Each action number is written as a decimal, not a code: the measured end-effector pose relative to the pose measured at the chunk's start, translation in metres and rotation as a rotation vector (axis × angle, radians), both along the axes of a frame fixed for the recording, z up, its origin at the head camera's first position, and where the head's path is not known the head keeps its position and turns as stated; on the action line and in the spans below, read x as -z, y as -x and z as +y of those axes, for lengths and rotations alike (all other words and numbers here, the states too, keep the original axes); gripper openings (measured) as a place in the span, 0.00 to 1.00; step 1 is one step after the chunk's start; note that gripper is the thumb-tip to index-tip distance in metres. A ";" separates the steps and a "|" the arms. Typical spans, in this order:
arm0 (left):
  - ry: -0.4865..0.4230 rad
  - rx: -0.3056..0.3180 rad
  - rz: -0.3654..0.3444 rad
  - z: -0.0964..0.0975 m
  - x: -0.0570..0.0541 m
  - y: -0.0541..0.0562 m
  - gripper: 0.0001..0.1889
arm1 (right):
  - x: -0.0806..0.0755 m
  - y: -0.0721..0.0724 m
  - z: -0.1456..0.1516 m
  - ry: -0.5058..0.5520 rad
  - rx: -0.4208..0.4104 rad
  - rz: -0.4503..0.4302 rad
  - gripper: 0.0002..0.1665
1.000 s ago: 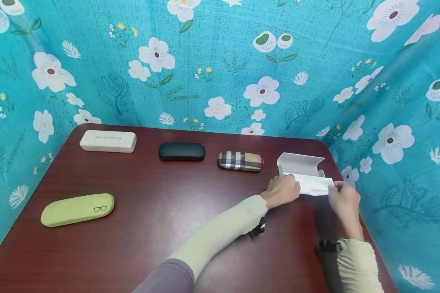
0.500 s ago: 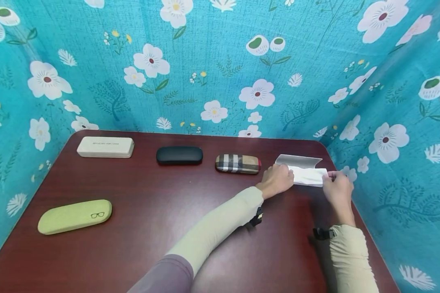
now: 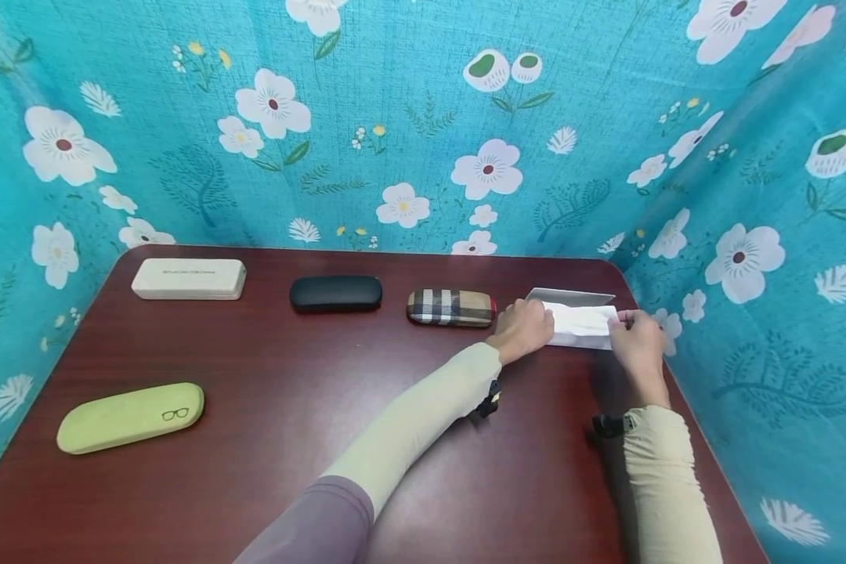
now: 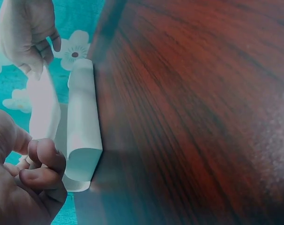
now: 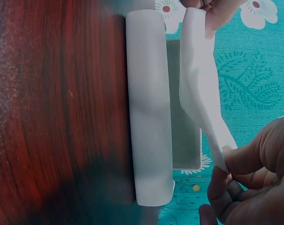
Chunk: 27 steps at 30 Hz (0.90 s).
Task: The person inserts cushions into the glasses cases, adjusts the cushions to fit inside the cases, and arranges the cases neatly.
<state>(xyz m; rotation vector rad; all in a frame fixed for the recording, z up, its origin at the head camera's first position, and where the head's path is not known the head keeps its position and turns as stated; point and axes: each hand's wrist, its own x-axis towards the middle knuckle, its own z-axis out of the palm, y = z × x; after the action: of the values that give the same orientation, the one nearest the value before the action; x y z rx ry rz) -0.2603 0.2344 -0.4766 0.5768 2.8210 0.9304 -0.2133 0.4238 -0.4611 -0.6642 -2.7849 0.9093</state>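
A strip of white folded cloth [image 3: 581, 319] stretches between both hands at the back right of the table. My left hand [image 3: 524, 329] pinches its left end, and my right hand [image 3: 640, 345] pinches the right end between thumb and fingers. Below the cloth stands a white glasses case [image 5: 149, 108], its lid [image 3: 571, 296] tipped back and grey inside. From the right wrist, the cloth hangs above the case's opening with a slight sag. In the left wrist view, the case's end and outer wall show beside the cloth [image 4: 43, 108]; its inside is mostly hidden.
Along the back of the dark red table [image 3: 310, 376] lie a plaid case [image 3: 451, 307], a black case [image 3: 335, 293] and a white lettered case [image 3: 189, 280]. A green case [image 3: 130, 418] lies at the left. A flowered blue curtain [image 3: 409, 117] hangs behind and at the sides.
Both hands have carried the cloth away from the body, from in front of the open case to over it. The case's front wall now shows below the cloth. The head view has shifted slightly.
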 end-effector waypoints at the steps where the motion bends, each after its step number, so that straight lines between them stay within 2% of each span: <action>1: 0.003 -0.002 -0.003 0.000 0.001 0.001 0.24 | 0.001 0.002 0.000 -0.004 0.000 0.011 0.22; 6: 0.001 0.001 -0.007 0.002 0.006 0.007 0.23 | 0.008 0.009 0.001 -0.027 0.022 0.042 0.21; 14: -0.011 -0.011 -0.011 0.004 0.009 0.015 0.22 | 0.016 0.020 0.005 -0.006 0.040 0.066 0.21; 19: 0.011 -0.037 -0.019 0.007 0.014 0.019 0.22 | 0.022 0.026 0.004 0.010 0.052 0.050 0.21; 27: 0.041 -0.052 -0.017 0.016 0.020 0.020 0.21 | 0.029 0.028 0.011 0.013 0.040 0.037 0.21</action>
<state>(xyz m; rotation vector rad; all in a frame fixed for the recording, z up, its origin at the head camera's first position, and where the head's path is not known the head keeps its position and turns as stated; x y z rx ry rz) -0.2800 0.2500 -0.4970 0.4908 2.8448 0.8790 -0.2412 0.4349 -0.4896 -0.6958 -2.7257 0.9236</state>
